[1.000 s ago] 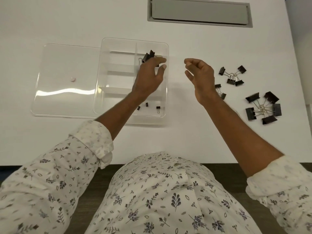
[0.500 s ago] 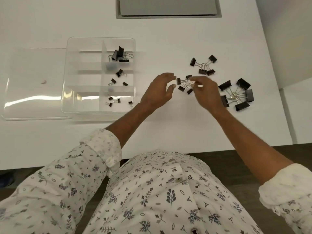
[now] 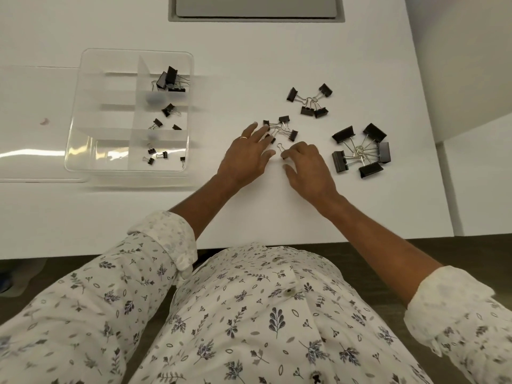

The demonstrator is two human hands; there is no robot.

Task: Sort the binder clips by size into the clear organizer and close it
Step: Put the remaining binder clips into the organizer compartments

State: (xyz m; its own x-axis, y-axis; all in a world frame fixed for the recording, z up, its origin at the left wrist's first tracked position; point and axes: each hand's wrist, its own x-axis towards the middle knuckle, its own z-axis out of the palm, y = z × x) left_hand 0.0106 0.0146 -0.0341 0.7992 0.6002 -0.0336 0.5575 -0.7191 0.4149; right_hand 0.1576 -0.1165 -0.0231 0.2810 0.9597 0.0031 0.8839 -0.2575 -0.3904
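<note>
The clear organizer [image 3: 91, 151] stands open at the upper left of the frame on the white table [image 3: 249, 206], and its lid [image 3: 36, 151] lies flat just left of it. In its right column there are black clips in separate compartments: the biggest ones [image 3: 170, 80] at the top, the tiniest ones [image 3: 155, 157] at the bottom. Right of centre, three bunches lie on the table: small clips [image 3: 285, 126], medium clips [image 3: 310, 102] above them, and large clips [image 3: 360, 149] further right. The left hand [image 3: 243, 156] is wide, with fingers spread and almost straight, and the fingertips lie on the small clips. The right hand [image 3: 307, 167], just beside it, has curled fingers that pinch one clip [image 3: 280, 147]; only its wire loop shows clearly.
</note>
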